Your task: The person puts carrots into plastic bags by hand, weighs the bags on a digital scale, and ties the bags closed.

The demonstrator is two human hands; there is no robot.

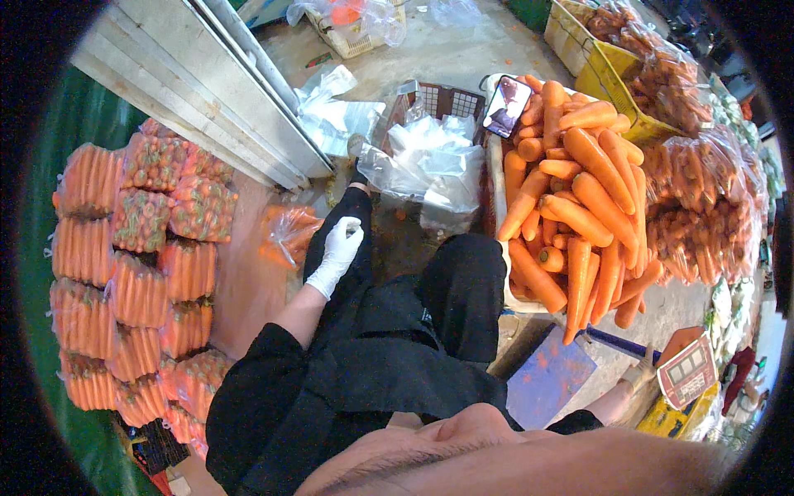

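My left hand (pixel 342 245), in a white glove, rests over my left leg in black trousers (pixel 338 217). Its fingers are curled in, and nothing shows between them. To the right, my gloved right hand (pixel 639 374) is at the display head (pixel 687 371) of a platform scale, by its blue post (pixel 620 343). The display partly hides the fingers, so a grip is unclear. The scale's blue platform (pixel 549 372) has orange bits on it. A white crate (pixel 518 301) heaped with loose carrots (pixel 577 217) stands beside my right knee.
A smartphone (pixel 507 106) lies on the crate's corner. Clear plastic bags (pixel 434 155) fill a brown crate (pixel 450 99) ahead. Bagged carrots (pixel 139 291) are stacked left, near a metal post (pixel 211 80); one carrot bag (pixel 288 232) lies apart. More bagged carrots (pixel 695 204) and a yellow crate (pixel 611 71) stand right.
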